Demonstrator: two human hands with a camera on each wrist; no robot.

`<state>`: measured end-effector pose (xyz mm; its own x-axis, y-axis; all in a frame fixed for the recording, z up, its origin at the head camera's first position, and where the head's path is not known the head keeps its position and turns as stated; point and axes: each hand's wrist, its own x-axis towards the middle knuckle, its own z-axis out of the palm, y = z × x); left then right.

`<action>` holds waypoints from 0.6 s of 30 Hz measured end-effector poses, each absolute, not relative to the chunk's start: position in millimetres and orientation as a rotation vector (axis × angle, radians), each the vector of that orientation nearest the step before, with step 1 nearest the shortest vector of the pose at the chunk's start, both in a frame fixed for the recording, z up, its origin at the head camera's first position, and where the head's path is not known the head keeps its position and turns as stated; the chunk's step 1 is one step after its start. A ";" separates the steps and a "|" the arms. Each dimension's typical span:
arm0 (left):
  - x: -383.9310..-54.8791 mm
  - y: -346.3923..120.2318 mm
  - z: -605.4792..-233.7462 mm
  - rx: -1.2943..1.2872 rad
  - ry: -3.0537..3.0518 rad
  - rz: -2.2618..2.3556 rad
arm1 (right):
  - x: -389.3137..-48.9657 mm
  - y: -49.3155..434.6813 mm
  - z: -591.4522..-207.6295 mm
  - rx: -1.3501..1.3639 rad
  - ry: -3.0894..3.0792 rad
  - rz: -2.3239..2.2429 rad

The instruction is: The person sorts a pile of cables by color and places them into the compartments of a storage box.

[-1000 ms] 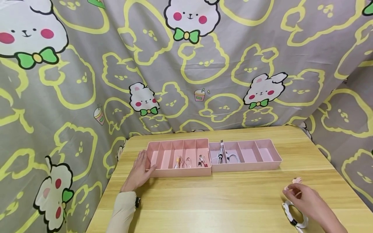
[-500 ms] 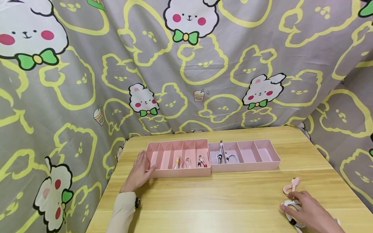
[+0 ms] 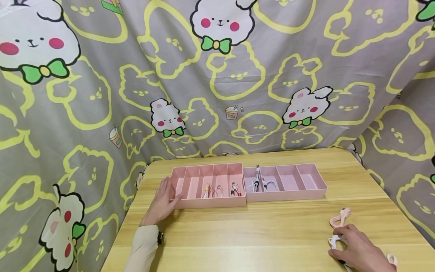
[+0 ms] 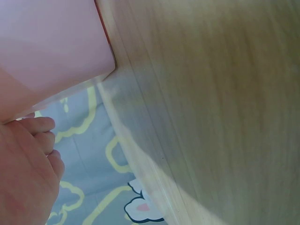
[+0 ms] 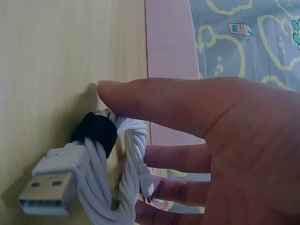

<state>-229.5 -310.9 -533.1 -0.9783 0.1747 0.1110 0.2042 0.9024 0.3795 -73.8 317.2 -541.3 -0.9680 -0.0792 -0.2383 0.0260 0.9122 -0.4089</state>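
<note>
My left hand [image 3: 159, 202] rests against the left end of a pink divided organizer box [image 3: 210, 203], its thumb at the front corner and its fingers along the side. Low on the right, my right hand [image 3: 360, 245] holds a coiled white USB cable [image 5: 96, 187] bound with a black strap [image 5: 96, 130]. The thumb lies over the coil near the strap, with the other fingers behind it. Just beyond this hand a pink coiled cable [image 3: 336, 221] lies on the table.
A lilac divided box [image 3: 285, 195] stands end to end with the pink one. Bundled cables [image 3: 257, 183] sit in some compartments of both. Another pale cable [image 3: 392, 258] shows beside the right wrist. A patterned curtain [image 3: 217, 83] hangs behind the wooden table [image 3: 238, 241].
My right hand has let go of the pink cable, leaving it on the table, and moved back toward me onto the white coil. The left hand stays at the pink box.
</note>
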 end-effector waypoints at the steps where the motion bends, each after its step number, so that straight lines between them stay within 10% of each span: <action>1: -229.5 -311.0 -533.2 -0.298 -2.991 -0.610 | -74.2 317.1 -541.4 -0.039 2.822 -0.608; 18: -229.8 -311.9 -533.6 -0.298 -2.985 -0.611 | -75.8 315.0 -537.3 -0.004 2.809 -0.585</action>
<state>-229.8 -311.9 -533.6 -0.9779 0.1733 0.1170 0.2053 0.9017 0.3806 -75.8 315.0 -537.3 -0.9632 -0.0574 -0.2627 0.0522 0.9184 -0.3922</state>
